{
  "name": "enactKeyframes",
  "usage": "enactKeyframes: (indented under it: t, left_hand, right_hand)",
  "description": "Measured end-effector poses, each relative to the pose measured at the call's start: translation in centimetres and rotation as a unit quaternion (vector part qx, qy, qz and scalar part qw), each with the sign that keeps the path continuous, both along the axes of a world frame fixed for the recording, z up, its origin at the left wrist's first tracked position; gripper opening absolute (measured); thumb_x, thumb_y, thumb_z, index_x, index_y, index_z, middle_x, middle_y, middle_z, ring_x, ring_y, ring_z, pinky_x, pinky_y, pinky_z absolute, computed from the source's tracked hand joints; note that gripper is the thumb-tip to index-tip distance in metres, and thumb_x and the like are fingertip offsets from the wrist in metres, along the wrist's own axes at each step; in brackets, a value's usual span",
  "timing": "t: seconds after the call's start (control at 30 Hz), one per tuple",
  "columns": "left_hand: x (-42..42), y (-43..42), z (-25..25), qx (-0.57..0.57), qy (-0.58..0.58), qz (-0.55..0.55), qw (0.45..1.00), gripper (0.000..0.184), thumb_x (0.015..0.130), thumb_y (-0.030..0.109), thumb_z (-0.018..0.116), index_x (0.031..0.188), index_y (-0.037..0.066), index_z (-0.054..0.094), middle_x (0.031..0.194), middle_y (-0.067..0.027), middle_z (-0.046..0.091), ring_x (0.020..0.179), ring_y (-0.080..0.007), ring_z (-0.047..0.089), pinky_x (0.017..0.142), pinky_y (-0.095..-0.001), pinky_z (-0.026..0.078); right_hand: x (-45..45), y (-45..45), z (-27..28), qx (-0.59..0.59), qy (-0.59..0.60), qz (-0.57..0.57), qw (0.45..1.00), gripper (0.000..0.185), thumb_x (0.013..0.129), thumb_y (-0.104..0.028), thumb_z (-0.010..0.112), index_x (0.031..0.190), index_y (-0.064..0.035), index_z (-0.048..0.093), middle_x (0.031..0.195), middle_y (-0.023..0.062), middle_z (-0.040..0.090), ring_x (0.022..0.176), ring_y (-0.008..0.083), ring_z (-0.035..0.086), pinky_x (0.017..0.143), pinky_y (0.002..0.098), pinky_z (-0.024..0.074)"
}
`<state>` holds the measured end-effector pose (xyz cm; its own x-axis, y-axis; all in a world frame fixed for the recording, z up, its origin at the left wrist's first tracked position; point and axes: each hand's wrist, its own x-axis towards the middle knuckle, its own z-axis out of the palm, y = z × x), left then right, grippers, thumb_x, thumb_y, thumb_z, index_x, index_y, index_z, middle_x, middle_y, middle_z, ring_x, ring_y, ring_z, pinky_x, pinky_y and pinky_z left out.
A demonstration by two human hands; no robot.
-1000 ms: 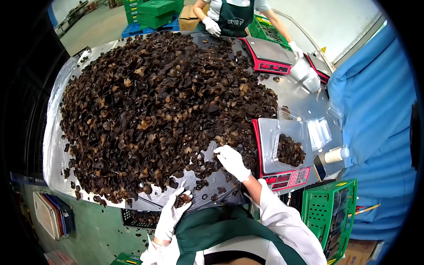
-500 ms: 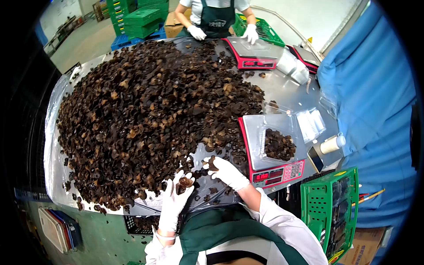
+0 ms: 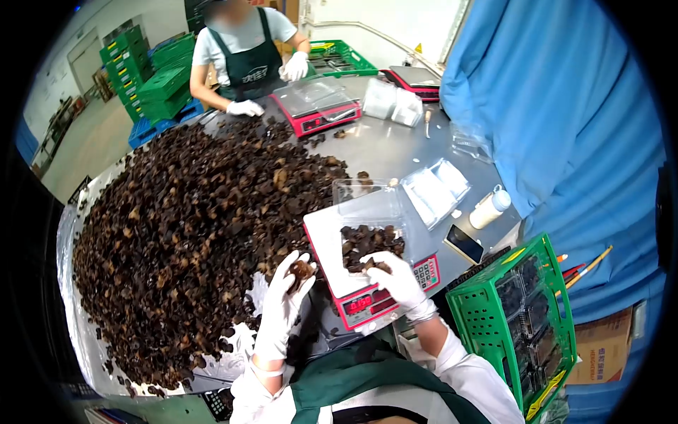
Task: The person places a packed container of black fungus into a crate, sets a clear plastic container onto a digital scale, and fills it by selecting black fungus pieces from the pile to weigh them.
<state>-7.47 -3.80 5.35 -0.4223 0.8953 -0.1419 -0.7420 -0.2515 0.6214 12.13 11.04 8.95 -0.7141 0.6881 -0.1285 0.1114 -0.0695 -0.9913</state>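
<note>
My white-gloved left hand (image 3: 280, 314) is closed around a brown piece of wood ear mushroom (image 3: 301, 271) at the right edge of a big heap of wood ear (image 3: 191, 233). My gloved right hand (image 3: 401, 284) is at the near side of a clear plastic box, pinching another dark wood ear piece (image 3: 377, 266). Several pieces (image 3: 367, 242) lie inside the box, whose clear lid (image 3: 364, 198) stands open at the back. Underneath is a red scale (image 3: 326, 244) with a lit red display; I cannot tell whether the right-hand piece touches the contents.
Empty clear boxes (image 3: 436, 189), a phone (image 3: 463, 244) and a white bottle (image 3: 490, 208) are on the table's right. A green crate (image 3: 487, 311) with filled boxes stands at lower right. Across the table, a person in a green apron (image 3: 251, 67) stands by another red scale (image 3: 316, 109).
My right hand has moved from the table beside the heap to the box on the scale, carrying a wood ear piece. My left hand keeps its piece. The view has swung right.
</note>
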Motion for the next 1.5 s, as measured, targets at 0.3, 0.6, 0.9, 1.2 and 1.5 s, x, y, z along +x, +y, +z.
enactKeyframes:
  t: [0.3,0.6,0.9,1.2,1.5]
  left_hand:
    - [4.8,13.4,-2.4,-0.082,0.538,0.18,0.819,0.032,0.078,0.005,0.06,0.109,0.011,0.065,0.1,-0.0083,0.062,0.097,-0.0276,0.055,0.094,-0.0383,0.038]
    - [3.1,10.8,1.1,-0.142,0.402,0.182,0.886,0.02,0.094,0.008,0.05,0.111,0.002,0.059,0.1,-0.0077,0.065,0.086,-0.0151,0.063,0.079,-0.0287,0.05]
    - [-1.6,-16.2,-7.0,-0.388,0.293,0.493,0.722,0.027,0.097,0.024,0.053,0.111,0.002,0.058,0.102,-0.0074,0.064,0.088,-0.0141,0.06,0.079,-0.0275,0.048]
    - [1.5,-22.9,-9.5,-0.553,0.487,0.402,0.543,0.03,0.084,0.005,0.059,0.113,-0.005,0.06,0.11,-0.0183,0.062,0.103,-0.0302,0.058,0.092,-0.0387,0.044]
    - [1.0,-8.9,-11.6,-0.469,0.719,0.234,0.456,0.028,0.074,0.016,0.074,0.099,0.006,0.065,0.087,-0.0103,0.062,0.082,-0.0284,0.058,0.074,-0.0383,0.047]
  right_hand:
    - [2.0,7.3,-0.2,0.388,-0.106,-0.002,0.915,0.039,0.079,-0.01,0.068,0.117,-0.0094,0.062,0.106,0.0066,0.06,0.088,0.0175,0.06,0.076,0.0271,0.0488]
    - [5.4,9.9,-0.3,0.241,-0.039,-0.085,0.966,0.026,0.084,-0.007,0.066,0.11,-0.0042,0.064,0.103,0.0056,0.06,0.083,0.0117,0.06,0.072,0.0245,0.0489]
    - [7.6,11.8,-2.8,0.256,-0.041,-0.118,0.958,0.023,0.085,-0.004,0.062,0.108,-0.0018,0.064,0.098,0.0063,0.062,0.08,0.0115,0.06,0.07,0.0232,0.0468]
    - [2.9,14.0,-2.6,0.279,-0.052,-0.134,0.949,0.038,0.087,-0.01,0.063,0.123,-0.0039,0.057,0.123,0.0107,0.055,0.107,0.021,0.057,0.082,0.0308,0.0502]
    - [3.1,11.8,-2.9,0.302,-0.057,-0.097,0.947,0.029,0.087,-0.008,0.059,0.116,-0.0021,0.06,0.121,0.012,0.057,0.109,0.0206,0.057,0.087,0.0309,0.0494]
